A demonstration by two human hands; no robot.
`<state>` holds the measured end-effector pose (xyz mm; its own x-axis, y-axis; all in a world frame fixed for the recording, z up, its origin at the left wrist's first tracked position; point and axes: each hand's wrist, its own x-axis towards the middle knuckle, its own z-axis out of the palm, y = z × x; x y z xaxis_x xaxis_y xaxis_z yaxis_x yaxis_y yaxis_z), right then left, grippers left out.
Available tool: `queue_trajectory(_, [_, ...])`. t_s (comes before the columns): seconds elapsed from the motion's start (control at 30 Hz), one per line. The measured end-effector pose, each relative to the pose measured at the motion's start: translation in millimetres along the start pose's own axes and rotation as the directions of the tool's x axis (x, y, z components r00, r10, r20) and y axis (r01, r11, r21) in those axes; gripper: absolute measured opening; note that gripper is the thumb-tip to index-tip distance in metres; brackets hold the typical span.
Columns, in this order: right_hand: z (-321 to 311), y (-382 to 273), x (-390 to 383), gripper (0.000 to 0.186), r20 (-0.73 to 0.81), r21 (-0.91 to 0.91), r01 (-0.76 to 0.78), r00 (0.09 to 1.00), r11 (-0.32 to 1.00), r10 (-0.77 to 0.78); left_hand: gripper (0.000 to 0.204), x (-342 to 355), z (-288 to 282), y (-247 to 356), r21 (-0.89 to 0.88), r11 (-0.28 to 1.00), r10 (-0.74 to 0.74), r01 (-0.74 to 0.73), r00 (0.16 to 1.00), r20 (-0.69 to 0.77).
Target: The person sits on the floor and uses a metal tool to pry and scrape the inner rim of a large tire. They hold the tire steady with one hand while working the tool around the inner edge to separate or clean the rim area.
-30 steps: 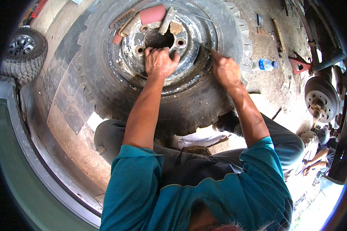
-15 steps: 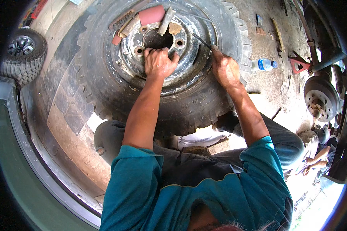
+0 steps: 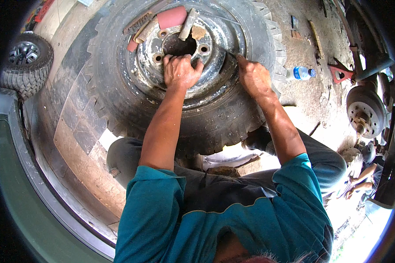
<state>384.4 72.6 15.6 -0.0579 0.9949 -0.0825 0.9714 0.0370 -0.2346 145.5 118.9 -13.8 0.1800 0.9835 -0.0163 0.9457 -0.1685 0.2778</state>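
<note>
A large tyre (image 3: 118,87) lies flat in front of me, mounted on a worn, paint-chipped wheel rim (image 3: 206,81). My left hand (image 3: 180,71) hooks its fingers over the near edge of the rim's centre hole. Closed in my right hand (image 3: 253,78) is a thin dark metal tool (image 3: 231,53), its tip angled toward the inner slope of the rim. The hand hides its rear end, so its exact kind is unclear. On the far side of the rim lie a wire brush (image 3: 139,23), a reddish-pink piece (image 3: 171,17), a greyish bar (image 3: 188,24) and a tan lump (image 3: 198,32).
A water bottle (image 3: 303,73) lies right of the tyre, near a red stand (image 3: 340,72) and a wheel hub (image 3: 363,111). Another tyre (image 3: 28,65) stands at far left, above a green vehicle panel (image 3: 26,197). Another person's arms (image 3: 363,179) show at lower right.
My right hand has shifted slightly left, and the tool's tip has moved down along the rim's inner slope. My left hand stays at the centre hole.
</note>
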Motion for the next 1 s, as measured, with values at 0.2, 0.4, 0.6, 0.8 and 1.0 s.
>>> queue_trajectory(0.2, [-1.6, -0.8, -2.7, 0.033, -0.028, 0.005, -0.014, 1.0, 1.0, 0.014, 0.048, -0.1, 0.6, 0.4, -0.004, 1.0, -0.006, 0.006, 1.0, -0.018])
queue_trajectory(0.4, [-7.1, -6.3, 2.6, 0.032, 0.091, -0.013, -0.093, 0.991, 0.996, 0.094, 0.048, 0.2, -2.6, 2.4, -0.012, 1.0, -0.016, 0.016, 1.0, -0.014])
queue_trajectory(0.6, [-3.4, -7.6, 1.6, 0.041, -0.006, 0.354, -0.2, 0.976, 0.914, 0.216, 0.047, 0.0, -7.0, 4.2, 0.013, 1.0, 0.002, -0.002, 1.0, -0.015])
queue_trajectory(0.8, [1.4, -17.0, 16.6, 0.045, 0.111, 0.348, -0.229, 0.973, 0.909, 0.203, 0.046, 0.9, -8.7, 7.8, 0.032, 0.999, -0.015, 0.014, 1.0, 0.026])
queue_trajectory(1.0, [-4.6, -13.9, 20.6, 0.04, 0.096, 0.334, -0.222, 0.975, 0.916, 0.201, 0.049, 1.3, -11.6, 7.5, 0.009, 1.0, -0.013, 0.013, 0.999, 0.041])
